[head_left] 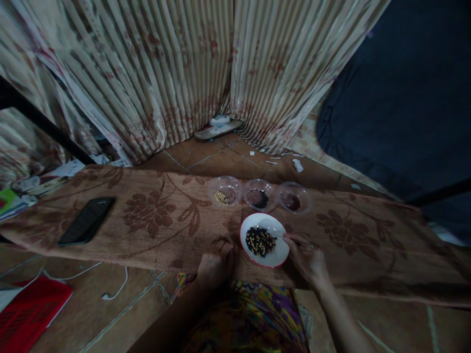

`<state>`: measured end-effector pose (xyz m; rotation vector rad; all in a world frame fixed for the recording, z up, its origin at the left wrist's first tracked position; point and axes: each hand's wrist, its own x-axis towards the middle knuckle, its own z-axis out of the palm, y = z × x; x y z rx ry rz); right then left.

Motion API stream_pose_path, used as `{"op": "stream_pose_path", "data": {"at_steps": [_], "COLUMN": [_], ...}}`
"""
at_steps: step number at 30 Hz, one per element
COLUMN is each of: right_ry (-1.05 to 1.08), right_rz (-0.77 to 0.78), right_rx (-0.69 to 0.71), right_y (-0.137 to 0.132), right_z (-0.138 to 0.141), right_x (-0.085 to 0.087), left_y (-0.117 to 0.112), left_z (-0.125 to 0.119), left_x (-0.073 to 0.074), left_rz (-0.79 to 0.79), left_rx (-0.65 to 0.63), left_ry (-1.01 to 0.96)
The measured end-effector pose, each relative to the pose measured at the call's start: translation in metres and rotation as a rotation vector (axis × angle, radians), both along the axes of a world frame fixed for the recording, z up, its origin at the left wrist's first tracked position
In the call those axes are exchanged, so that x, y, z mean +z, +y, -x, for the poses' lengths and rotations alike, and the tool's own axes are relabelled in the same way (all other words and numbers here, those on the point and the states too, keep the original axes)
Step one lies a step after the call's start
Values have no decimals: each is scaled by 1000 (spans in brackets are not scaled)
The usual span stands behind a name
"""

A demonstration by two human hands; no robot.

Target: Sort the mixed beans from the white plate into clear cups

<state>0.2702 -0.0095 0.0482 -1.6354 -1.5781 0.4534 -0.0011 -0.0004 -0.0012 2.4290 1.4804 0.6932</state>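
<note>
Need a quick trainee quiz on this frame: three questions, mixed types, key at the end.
1. Of the three clear cups beyond the white bowl, which holds pale yellow beans?
2. True or false: the beans in the bowl are all one colour.
3. What is the right hand doing?
A) Gripping the phone
B) Holding a thin tool over the bowl
C) Lying flat on the cloth

Key:
1. The left one.
2. False; dark and pale yellow are mixed.
3. B.

No legible words, labels, brands, numbers or signs on anything in view.
</note>
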Motion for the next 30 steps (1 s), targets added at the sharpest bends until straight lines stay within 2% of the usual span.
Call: {"op": "stream_pose_path", "data": {"at_steps": [4, 9, 19, 24, 30], "right_ry": [56, 63, 109, 154, 93], "right_rz": [40, 86, 163, 145, 141], "right_rx": [-69, -18, 13, -1, -6], "right_y": [2, -1, -8, -8, -9], "right_z": [-2, -5, -11, -10, -10], "right_x": [6, 13, 6, 3, 3], "left_y": [0, 0, 0, 1, 1], "left_z": [0, -1, 0, 1, 0], "left_x": [0, 1, -1, -2, -2], "left_rz": [-7, 1, -7, -2, 6], "left_rx": [12, -2, 1, -2, -1], "left_ry": [2, -7, 4, 10, 8]}}
